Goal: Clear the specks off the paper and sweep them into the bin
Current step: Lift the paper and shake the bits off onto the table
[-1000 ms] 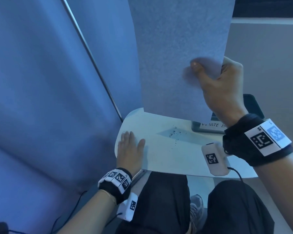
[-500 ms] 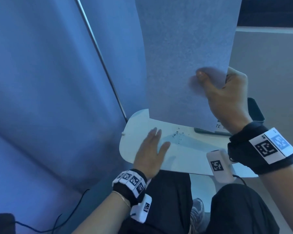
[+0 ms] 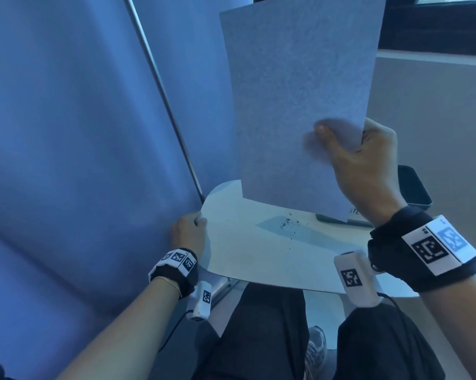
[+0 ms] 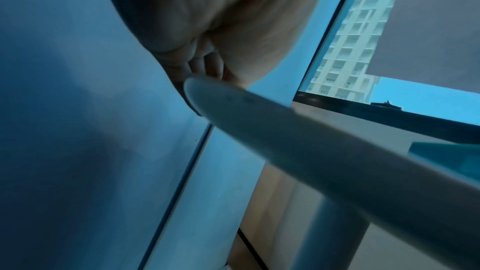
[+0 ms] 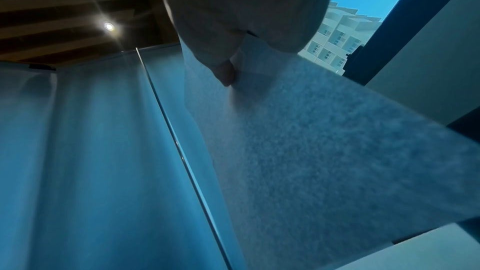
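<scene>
Gripping the table at its near-left rim, left hand curls over the edge. Specks lie mid-table, right of it. Bin far right. Right hand pinches paper upright above.

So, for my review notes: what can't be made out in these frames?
- Bin: head view, mostly behind the right hand and the paper; its label is cut off and its inside is unseen.
- Specks on the table: too small to identify.
- Left hand: fingers curl under the table edge; the left wrist view is blurred.
- Paper's far face: hidden in every view.
</scene>
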